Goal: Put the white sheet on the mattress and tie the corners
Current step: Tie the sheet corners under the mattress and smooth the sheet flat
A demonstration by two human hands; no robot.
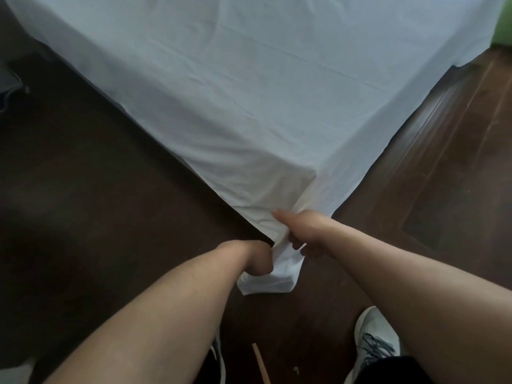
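Observation:
The white sheet (235, 87) lies spread over the mattress, which it hides completely. The bed's near corner points toward me at the centre of the view. At that corner the loose sheet hangs down and is gathered into a bunch (273, 275) above the floor. My left hand (253, 259) is closed on the left side of that bunch. Just above it, my right hand (300, 232) grips the gathered cloth from the right, thumb stretched along the fold.
Dark wooden floor (83, 206) surrounds the bed on both sides. My right foot in a white trainer (374, 342) stands at the bottom right; part of a dark shoe (217, 358) shows under my left arm. A thin wooden stick (261, 364) lies between them.

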